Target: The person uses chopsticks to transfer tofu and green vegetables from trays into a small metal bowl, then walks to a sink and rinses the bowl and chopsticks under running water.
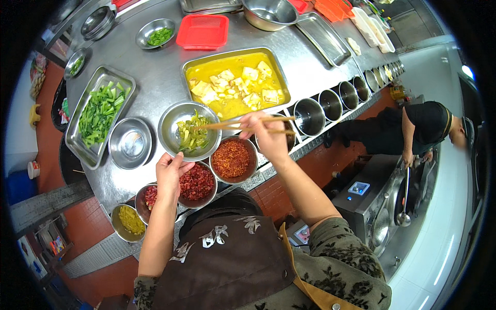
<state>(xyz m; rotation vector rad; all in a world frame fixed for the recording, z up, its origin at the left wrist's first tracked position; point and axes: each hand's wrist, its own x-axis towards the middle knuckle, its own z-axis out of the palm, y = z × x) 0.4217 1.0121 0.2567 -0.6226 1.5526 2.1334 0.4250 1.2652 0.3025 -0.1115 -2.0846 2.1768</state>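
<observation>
My left hand [170,174] grips the near rim of a stainless steel bowl [166,130], thumb on top. Inside the bowl lies a small heap of yellow-green chopped vegetable [192,133], perhaps pickled greens. A pair of wooden chopsticks [224,126] is held in my right hand [265,133], their tips at the vegetable. Just beyond the bowl sits a rectangular steel tray [285,71] of yellow broth with pale, tofu-like pieces [250,73]. Below my hands are a round container of chopped red chilli [197,182] and another of red chilli flakes [234,159].
To the left are an empty steel bowl [130,143] and a tray of chopped greens [102,112]. Round steel containers [310,116] line the counter's edge. A red plastic basket [203,31] stands at the back. On the right a person [410,128] works at a wok [403,197] with a ladle.
</observation>
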